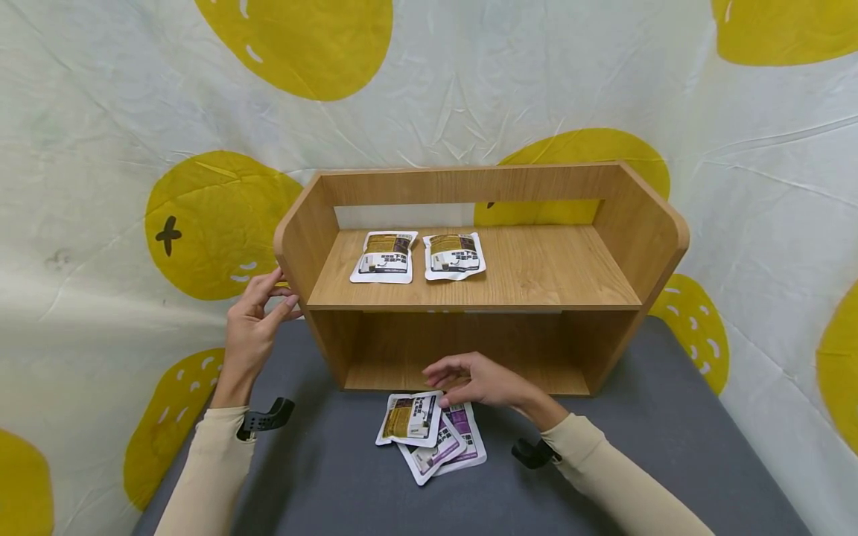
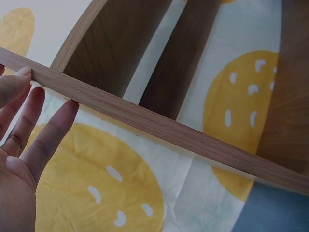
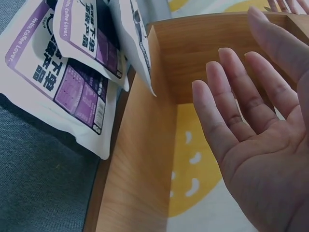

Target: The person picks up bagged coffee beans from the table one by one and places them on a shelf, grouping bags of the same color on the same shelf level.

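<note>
A wooden two-level shelf (image 1: 469, 307) stands on the dark table. My left hand (image 1: 249, 327) is at its left side panel; in the left wrist view the fingertips of that hand (image 2: 29, 130) touch the panel's edge (image 2: 145, 118). Over the front of the lower level, my right hand (image 1: 479, 380) holds nothing, fingers slightly bent, beside a pile of pouches. On top of the pile lies a brown-labelled pouch (image 1: 410, 418), overlapping two purple-labelled pouches (image 1: 472, 443). The right wrist view shows the right hand (image 3: 260, 125) apart from the purple-labelled pouches (image 3: 63, 82).
Two brown-labelled pouches, a left one (image 1: 384, 257) and a right one (image 1: 454, 256), lie side by side on the upper level. A white cloth with yellow round figures (image 1: 224, 223) hangs behind the shelf and at both sides of the table (image 1: 322, 476).
</note>
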